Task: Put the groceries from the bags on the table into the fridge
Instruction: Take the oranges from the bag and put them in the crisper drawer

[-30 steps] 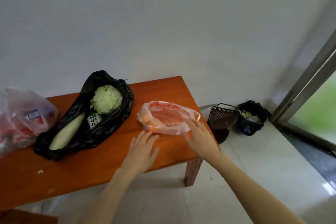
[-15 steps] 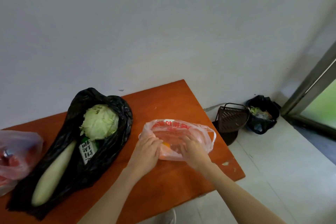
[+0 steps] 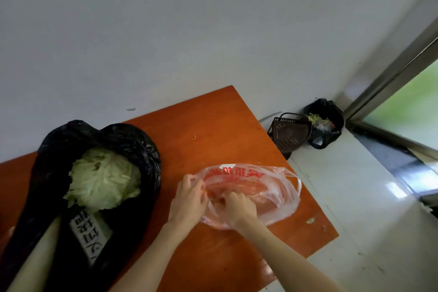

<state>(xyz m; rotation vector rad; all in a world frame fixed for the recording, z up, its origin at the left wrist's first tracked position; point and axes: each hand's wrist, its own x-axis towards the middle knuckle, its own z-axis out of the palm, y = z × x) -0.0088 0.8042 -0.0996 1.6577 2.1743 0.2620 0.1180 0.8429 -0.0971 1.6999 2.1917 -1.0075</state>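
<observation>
The person stands at the near edge of the orange bench [image 3: 213,125] with both hands at the mouth of a thin clear plastic bag [image 3: 272,199] printed in red. The left hand [image 3: 189,199] pinches the bag's near-left rim, its grip closed on the film, probably to hold the opening taut and steady. The right hand [image 3: 239,206] curls its fingers into the opening just beside it, gripping the film; whether it also holds the reddish-orange contents (too blurred through the plastic to name) cannot be told. The 2 hands work close together, likely because the flimsy bag needs one hand to anchor it while the other spreads or reaches in.

To the left, well apart from the hands, a black bag [image 3: 132,144] lies open on the bench, showing a pale green cabbage [image 3: 104,178], a labelled packet [image 3: 87,232] and a long pale vegetable [image 3: 35,258]. No fridge is in view, so the groceries are not yet stowed.
</observation>
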